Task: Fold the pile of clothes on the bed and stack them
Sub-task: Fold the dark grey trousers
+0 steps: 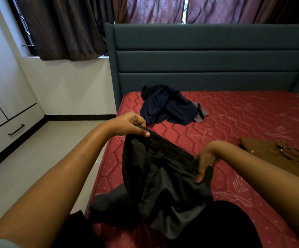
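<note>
A pair of black trousers hangs in front of me over the near edge of the red mattress. My left hand pinches one end of the waistband, held higher. My right hand grips the other end, lower and nearer. The legs drape down in a crumpled heap onto the mattress. A pile of dark navy clothes with a bit of grey-purple cloth lies near the headboard. A brown shirt, folded flat, lies at the right.
A dark teal padded headboard stands behind the bed, with curtains above it. To the left are bare grey floor and white cupboards with a drawer handle. Another dark cloth lies at the bottom left edge of the mattress.
</note>
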Demonstrator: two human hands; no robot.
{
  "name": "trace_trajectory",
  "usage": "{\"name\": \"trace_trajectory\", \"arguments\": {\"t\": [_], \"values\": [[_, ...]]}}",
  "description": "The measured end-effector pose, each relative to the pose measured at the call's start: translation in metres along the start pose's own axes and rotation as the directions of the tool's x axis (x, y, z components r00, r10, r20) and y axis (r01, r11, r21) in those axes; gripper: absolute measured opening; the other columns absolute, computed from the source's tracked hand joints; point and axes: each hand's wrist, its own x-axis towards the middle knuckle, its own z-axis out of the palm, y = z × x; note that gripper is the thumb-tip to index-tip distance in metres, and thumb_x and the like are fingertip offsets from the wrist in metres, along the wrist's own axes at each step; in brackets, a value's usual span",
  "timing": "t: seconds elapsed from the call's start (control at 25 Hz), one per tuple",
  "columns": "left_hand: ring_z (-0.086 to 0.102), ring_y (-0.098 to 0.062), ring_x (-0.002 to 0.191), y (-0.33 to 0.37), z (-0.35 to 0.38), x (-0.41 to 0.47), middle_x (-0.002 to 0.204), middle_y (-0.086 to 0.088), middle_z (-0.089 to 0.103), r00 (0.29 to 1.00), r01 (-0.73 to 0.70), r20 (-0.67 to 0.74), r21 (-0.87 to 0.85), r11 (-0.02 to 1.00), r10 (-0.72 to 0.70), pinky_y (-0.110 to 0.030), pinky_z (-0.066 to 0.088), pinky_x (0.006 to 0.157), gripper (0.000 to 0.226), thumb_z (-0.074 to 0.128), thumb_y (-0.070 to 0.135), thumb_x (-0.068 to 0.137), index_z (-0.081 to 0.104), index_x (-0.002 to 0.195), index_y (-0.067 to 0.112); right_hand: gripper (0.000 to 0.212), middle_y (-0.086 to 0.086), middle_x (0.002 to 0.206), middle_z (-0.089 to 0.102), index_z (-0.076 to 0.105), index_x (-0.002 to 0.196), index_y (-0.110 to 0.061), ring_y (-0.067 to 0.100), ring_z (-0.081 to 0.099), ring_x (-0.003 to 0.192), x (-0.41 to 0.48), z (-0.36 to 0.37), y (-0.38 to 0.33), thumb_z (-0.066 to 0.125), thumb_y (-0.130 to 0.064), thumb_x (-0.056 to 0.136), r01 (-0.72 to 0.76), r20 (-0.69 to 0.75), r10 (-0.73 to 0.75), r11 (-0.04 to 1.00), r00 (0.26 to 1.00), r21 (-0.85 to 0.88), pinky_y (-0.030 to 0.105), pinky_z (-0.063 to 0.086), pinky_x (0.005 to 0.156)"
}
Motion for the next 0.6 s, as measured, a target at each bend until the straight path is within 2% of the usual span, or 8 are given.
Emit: {"name": "trace_trajectory", "arguments": {"t": [0.08,0.12,0.24,0.28,0.36,0.4,0.52,0.6], "values": [[0.046,-0.011,0.059,0.001,0.010,-0.001,0.061,0.000,0.048,0.999,0.006,0.053,0.054,0.999,-0.009,-0.021,0.036,0.056,0.025,0.073,0.017,0.083,0.057,0.069,0.005,0.064,0.003,0.143,0.046,0.046,0.140,-0.013,0.027,0.046,0.129,0.003,-0.005,0.000,0.067,-0.044,0.087,-0.287,-0.216,0.218,0.881,0.952,-0.376,0.039,0.036,0.110],[0.049,-0.012,0.063,0.002,0.018,0.000,0.066,-0.003,0.052,0.995,0.011,0.098,0.080,0.997,-0.019,-0.024,0.039,0.059,0.025,0.071,0.019,0.085,0.060,0.076,-0.002,0.063,0.004,0.146,0.042,0.043,0.142,-0.016,0.029,0.042,0.133,0.004,-0.014,0.002,0.060,-0.048,0.090,-0.382,-0.362,0.228,0.810,0.904,-0.444,0.039,0.032,0.111],[0.058,-0.016,0.076,-0.007,0.044,0.004,0.083,-0.005,0.061,0.974,0.083,0.193,0.182,0.980,-0.118,-0.032,0.047,0.073,0.043,0.065,0.038,0.089,0.064,0.097,-0.004,0.052,0.006,0.144,0.045,0.040,0.141,-0.018,0.024,0.039,0.133,-0.022,-0.043,0.000,0.035,-0.039,0.094,-0.455,-0.695,0.150,0.846,0.703,-0.279,0.022,0.021,0.110],[0.061,-0.016,0.078,-0.009,0.049,0.004,0.087,-0.003,0.064,0.973,0.083,0.190,0.256,0.963,-0.134,-0.032,0.049,0.076,0.047,0.064,0.045,0.088,0.064,0.098,0.000,0.052,0.007,0.136,0.053,0.039,0.141,-0.018,0.023,0.044,0.127,-0.036,-0.058,-0.002,0.031,-0.034,0.093,-0.421,-0.829,0.061,0.881,0.555,-0.218,0.018,0.021,0.106],[0.062,-0.018,0.086,-0.008,0.053,0.002,0.096,-0.003,0.067,0.972,0.057,0.190,0.383,0.922,-0.138,-0.031,0.049,0.077,0.043,0.064,0.047,0.087,0.063,0.101,0.007,0.056,0.005,0.122,0.062,0.017,0.152,-0.025,0.024,0.048,0.121,-0.071,-0.087,-0.018,0.030,-0.026,0.098,-0.420,-0.973,-0.171,0.880,0.157,-0.223,0.035,0.018,0.113],[0.061,-0.020,0.087,-0.004,0.052,0.003,0.098,-0.004,0.066,0.971,0.045,0.191,0.447,0.893,-0.144,-0.029,0.046,0.075,0.038,0.064,0.042,0.089,0.063,0.103,0.007,0.061,0.007,0.122,0.062,0.001,0.153,-0.029,0.025,0.047,0.123,-0.093,-0.097,-0.028,0.030,-0.022,0.100,-0.426,-0.970,-0.243,0.876,0.009,-0.224,0.045,0.013,0.116],[0.059,-0.027,0.100,0.025,0.029,0.020,0.111,-0.011,0.063,0.979,0.084,0.073,0.705,0.704,-0.189,-0.027,0.041,0.076,0.037,0.059,0.037,0.092,0.062,0.114,0.008,0.078,0.016,0.128,0.054,-0.020,0.148,-0.037,0.029,0.041,0.129,-0.162,-0.120,-0.051,0.037,-0.014,0.099,-0.513,-0.921,-0.306,0.846,-0.240,-0.148,0.057,0.007,0.115],[0.056,-0.031,0.114,0.050,-0.012,0.038,0.127,-0.011,0.058,0.960,0.274,-0.194,0.796,0.540,-0.201,-0.033,0.044,0.090,0.046,0.049,0.043,0.096,0.056,0.127,0.011,0.080,0.017,0.129,0.052,-0.018,0.148,-0.038,0.030,0.040,0.130,-0.191,-0.125,-0.048,0.039,-0.014,0.098,-0.504,-0.932,-0.206,0.863,-0.297,-0.031,0.061,0.005,0.113]]}}
